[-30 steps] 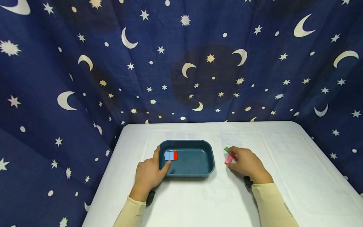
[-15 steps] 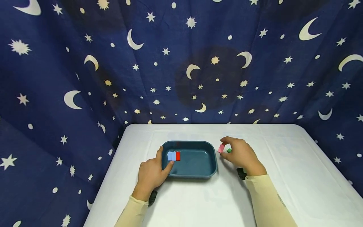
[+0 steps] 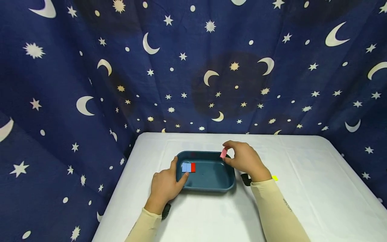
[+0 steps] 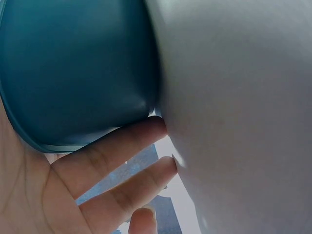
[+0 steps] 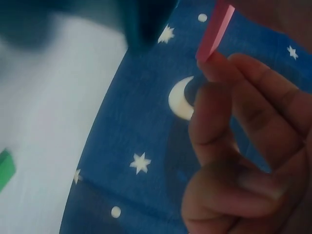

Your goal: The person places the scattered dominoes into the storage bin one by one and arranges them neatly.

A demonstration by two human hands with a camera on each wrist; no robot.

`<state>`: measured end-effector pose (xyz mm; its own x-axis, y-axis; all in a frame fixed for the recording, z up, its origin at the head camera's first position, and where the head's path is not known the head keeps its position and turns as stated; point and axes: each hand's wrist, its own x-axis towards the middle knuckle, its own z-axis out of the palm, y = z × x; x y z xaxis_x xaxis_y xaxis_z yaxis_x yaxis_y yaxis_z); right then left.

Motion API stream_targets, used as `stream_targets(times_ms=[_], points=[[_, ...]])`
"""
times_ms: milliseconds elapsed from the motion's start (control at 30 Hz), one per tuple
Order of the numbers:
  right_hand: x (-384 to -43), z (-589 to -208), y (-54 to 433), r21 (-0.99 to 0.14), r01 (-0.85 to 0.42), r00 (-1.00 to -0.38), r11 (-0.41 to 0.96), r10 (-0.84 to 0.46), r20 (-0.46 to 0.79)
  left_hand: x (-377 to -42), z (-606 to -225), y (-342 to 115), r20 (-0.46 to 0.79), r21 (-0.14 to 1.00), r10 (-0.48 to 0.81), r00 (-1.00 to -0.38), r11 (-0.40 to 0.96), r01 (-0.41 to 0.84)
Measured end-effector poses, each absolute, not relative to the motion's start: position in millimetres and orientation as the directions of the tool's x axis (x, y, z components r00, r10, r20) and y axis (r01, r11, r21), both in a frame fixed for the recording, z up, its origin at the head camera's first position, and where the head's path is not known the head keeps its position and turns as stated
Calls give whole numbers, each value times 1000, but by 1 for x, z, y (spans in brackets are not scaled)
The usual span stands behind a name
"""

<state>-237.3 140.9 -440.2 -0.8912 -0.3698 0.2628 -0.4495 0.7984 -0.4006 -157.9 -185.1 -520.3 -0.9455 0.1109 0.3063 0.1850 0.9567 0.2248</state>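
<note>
A dark teal plastic tray (image 3: 208, 190) stands on the table. My left hand (image 3: 166, 185) holds its left front corner, thumb over the front rim and fingers along the outer wall (image 4: 117, 146). Inside the tray, close to the thumb, two light blue blocks (image 3: 186, 167) and a red block (image 3: 193, 167) lie side by side. My right hand (image 3: 243, 156) pinches a small pink block (image 3: 223, 153) between thumb and fingertips over the tray's back right corner. The right wrist view shows the pink block (image 5: 214, 31) tilted at the fingertips.
A yellow piece (image 3: 274, 178) shows beside the right forearm, partly hidden by it. A green block (image 5: 6, 168) lies on the white cloth in the right wrist view. A blue curtain (image 3: 193, 67) with moons and stars hangs behind the white table (image 3: 317, 188).
My right hand has lifted the pink block from beside the green one and carried it left to above the tray. The left hand keeps its place on the tray. The head view has shifted slightly.
</note>
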Motion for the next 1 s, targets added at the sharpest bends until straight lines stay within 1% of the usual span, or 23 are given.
stream_targets(times_ms=[200,567,767,1000], points=[[-245,-445,121,-408,-460,-887,788,-387,253,-159,-523,-181,297,221,122,-947,956,193],[-258,-460,81,-434,-544,-839,719,-475,265,-155,-524,-178,300,222,115,-947,957,187],[-262,-463,62,-426,-555,-829,715,-517,213,-156,-525,-179,296,219,117,-948,958,187],[-261,-462,38,-382,-597,-790,706,-601,123,-161,-523,-187,312,208,106,-944,962,177]])
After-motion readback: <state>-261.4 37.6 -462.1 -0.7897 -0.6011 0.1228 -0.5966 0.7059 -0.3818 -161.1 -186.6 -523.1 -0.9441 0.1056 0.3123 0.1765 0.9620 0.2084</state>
